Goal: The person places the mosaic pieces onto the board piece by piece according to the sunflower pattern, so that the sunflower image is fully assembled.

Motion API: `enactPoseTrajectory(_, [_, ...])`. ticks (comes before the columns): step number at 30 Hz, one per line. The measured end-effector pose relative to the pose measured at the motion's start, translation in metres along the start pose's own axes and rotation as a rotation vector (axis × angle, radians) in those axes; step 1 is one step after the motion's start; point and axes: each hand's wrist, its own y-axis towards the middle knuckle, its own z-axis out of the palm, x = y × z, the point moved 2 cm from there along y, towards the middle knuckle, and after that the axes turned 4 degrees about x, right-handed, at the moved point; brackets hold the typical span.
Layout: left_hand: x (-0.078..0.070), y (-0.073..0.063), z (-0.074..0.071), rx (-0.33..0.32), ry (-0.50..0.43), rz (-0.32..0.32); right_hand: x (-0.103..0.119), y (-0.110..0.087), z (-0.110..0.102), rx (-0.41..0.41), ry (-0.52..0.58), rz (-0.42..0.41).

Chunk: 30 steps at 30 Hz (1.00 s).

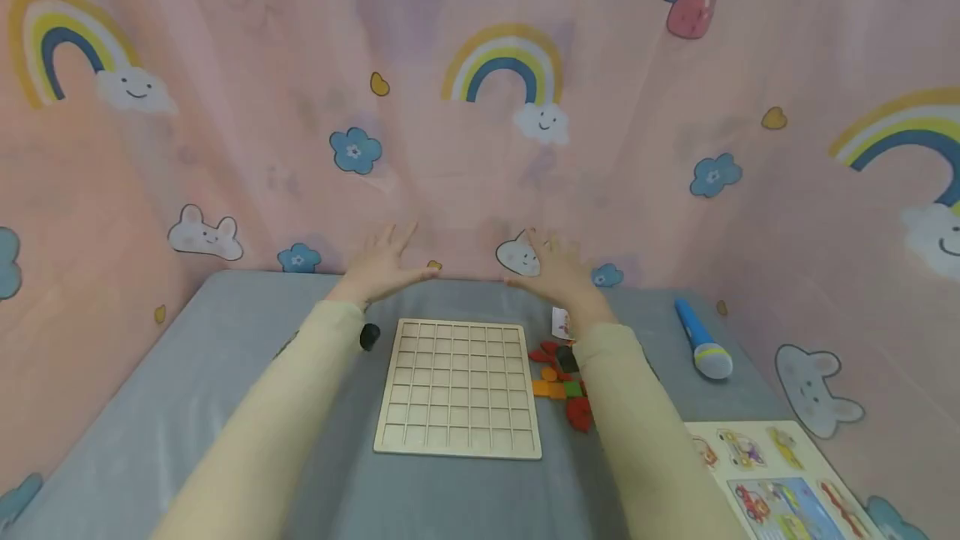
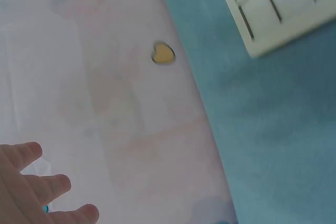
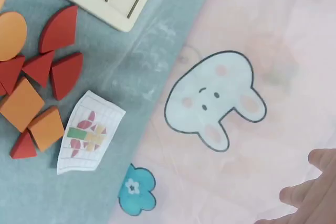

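Observation:
Both hands are raised past the table's far edge with fingers spread, holding nothing. My left hand (image 1: 381,267) is above and behind the left corner of a wooden grid board (image 1: 457,390); its fingers (image 2: 50,187) show in the left wrist view. My right hand (image 1: 558,273) is up on the other side, its fingers (image 3: 299,195) at the edge of the right wrist view. The board lies flat, its square cells bare. To its right lie red quarter-round pieces (image 3: 59,30), orange squares (image 3: 22,104) and a small pattern card (image 3: 90,132) with a coloured figure.
A blue toy microphone (image 1: 703,340) lies at the table's right side. A picture puzzle board (image 1: 787,473) sits at the front right. Beside my left wrist is a small black object (image 1: 369,337). A pink printed curtain (image 1: 450,190) hangs behind the grey-blue tablecloth (image 1: 337,473).

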Motion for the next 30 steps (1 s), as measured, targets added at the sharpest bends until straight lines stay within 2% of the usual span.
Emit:
enactPoseTrajectory(5, [-0.006,-0.023,-0.004,-0.015,-0.293,0.064,-0.008,-0.013,-0.006,0.0,0.18,-0.019])
enactPoseTrajectory(9, [-0.005,-0.051,-0.001,-0.054,-0.444,0.135,-0.013,-0.027,-0.002,-0.001,0.336,-0.066])
enactPoseTrajectory(12, [-0.004,-0.075,0.01,-0.08,-0.533,0.16,-0.018,-0.036,0.006,0.028,0.466,-0.084])
enactPoseTrajectory(16, [0.002,-0.102,0.033,-0.072,-0.596,0.114,-0.028,-0.046,0.021,0.074,0.605,-0.066])
enactPoseTrajectory(19, [0.01,-0.115,0.051,-0.011,-0.609,0.04,-0.037,-0.051,0.028,0.092,0.657,-0.042])
enactPoseTrajectory(23, [0.021,-0.125,0.069,0.073,-0.62,-0.042,-0.05,-0.058,0.034,0.112,0.696,-0.003])
enactPoseTrajectory(30, [0.038,-0.135,0.093,0.207,-0.625,-0.102,-0.065,-0.061,0.045,0.143,0.688,0.054])
